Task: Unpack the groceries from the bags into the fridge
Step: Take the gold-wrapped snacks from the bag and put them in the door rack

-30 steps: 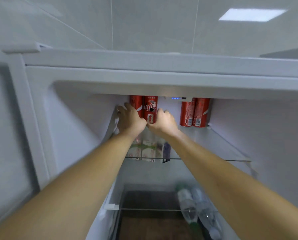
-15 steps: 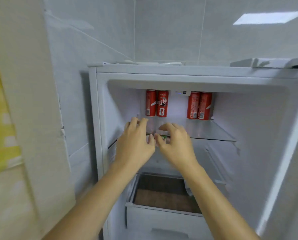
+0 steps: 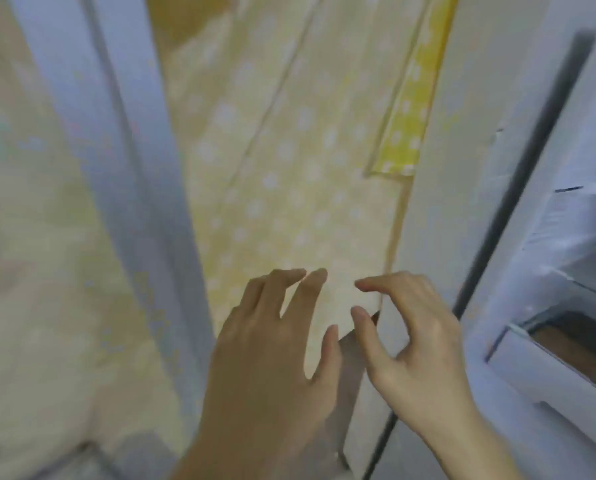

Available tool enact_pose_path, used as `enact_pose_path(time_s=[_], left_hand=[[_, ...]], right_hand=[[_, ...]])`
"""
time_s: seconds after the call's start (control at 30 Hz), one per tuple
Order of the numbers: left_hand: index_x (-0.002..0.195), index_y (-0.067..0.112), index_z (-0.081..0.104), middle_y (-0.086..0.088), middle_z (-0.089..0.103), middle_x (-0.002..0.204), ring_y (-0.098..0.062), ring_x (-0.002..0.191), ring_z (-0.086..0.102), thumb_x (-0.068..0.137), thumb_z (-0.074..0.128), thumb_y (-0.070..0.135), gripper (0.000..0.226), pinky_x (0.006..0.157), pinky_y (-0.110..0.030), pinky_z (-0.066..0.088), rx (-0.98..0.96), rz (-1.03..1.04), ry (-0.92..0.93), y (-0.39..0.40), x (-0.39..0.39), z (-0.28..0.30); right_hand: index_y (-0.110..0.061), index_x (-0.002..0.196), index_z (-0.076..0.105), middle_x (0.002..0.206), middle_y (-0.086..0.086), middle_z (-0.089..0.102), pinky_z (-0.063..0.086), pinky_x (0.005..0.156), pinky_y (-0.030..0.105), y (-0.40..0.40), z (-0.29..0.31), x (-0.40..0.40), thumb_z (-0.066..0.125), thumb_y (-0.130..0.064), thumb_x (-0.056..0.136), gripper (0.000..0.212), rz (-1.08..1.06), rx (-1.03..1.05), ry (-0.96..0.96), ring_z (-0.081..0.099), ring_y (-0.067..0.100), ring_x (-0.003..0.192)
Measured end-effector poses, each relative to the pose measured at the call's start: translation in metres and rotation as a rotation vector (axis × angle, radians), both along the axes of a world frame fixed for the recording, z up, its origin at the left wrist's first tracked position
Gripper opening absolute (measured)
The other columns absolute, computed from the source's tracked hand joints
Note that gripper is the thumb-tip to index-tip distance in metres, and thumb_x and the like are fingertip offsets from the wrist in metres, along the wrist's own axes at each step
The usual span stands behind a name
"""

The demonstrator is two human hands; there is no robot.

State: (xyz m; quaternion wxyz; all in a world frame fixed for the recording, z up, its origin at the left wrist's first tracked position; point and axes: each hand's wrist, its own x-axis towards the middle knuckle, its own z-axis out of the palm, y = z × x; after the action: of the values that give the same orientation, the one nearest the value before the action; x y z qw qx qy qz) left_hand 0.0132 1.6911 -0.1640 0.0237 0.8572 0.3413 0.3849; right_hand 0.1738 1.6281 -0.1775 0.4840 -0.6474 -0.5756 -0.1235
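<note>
The view is blurred and turned to the left of the white fridge point(image 3: 545, 306), whose open body shows only at the right edge with a drawer point(image 3: 573, 344) low down. My left hand point(image 3: 272, 351) and my right hand point(image 3: 407, 337) hang side by side in front of me, both empty with fingers spread and slightly curled. Neither touches anything. No cans, groceries or bags are in view.
A pale yellow curtain with white dots point(image 3: 282, 161) fills the middle. A bluish-white upright frame point(image 3: 130, 174) runs down the left. A white panel point(image 3: 438, 188) stands between the curtain and the fridge.
Both hands have let go of the red cans on the top shelf and drawn back out of the fridge. The view has swung left, away from the shelves toward the curtain.
</note>
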Motion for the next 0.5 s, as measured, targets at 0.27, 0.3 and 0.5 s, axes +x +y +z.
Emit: enact_pose_path(time_s=[0.27,0.3,0.5], left_hand=[[0.14,0.029,0.054,0.007,0.056,0.133,-0.019,0.121,0.055,0.09,0.059,0.042,0.051,0.089,-0.036,0.05,-0.213,0.651,0.107,-0.09,-0.284,-0.097],[0.14,0.029,0.054,0.007,0.056,0.133,-0.019,0.121,0.055,0.091,0.058,0.042,0.051,0.09,-0.035,0.049,-0.248,0.743,0.107,-0.111,-0.318,-0.111],[0.137,0.027,0.055,0.004,0.056,0.128,-0.023,0.115,0.056,0.089,0.052,0.044,0.052,0.081,-0.04,0.053,-0.487,1.173,0.156,-0.251,-0.489,-0.193]], right_hand=[[-0.021,0.11,0.068,0.106,-0.008,0.061,0.045,0.08,0.026,0.015,-0.089,-0.236,0.064,-0.027,0.089,0.023,0.65,-0.224,-0.061,0.061,0.021,0.1],[-0.019,0.11,0.068,0.107,-0.006,0.062,0.046,0.081,0.028,0.01,-0.101,-0.269,0.062,-0.027,0.089,0.023,0.733,-0.255,-0.084,0.06,0.023,0.101],[-0.023,0.119,0.062,0.115,-0.009,0.058,0.046,0.094,0.029,-0.047,-0.183,-0.455,0.067,-0.032,0.091,0.029,1.131,-0.455,-0.271,0.058,0.021,0.11]])
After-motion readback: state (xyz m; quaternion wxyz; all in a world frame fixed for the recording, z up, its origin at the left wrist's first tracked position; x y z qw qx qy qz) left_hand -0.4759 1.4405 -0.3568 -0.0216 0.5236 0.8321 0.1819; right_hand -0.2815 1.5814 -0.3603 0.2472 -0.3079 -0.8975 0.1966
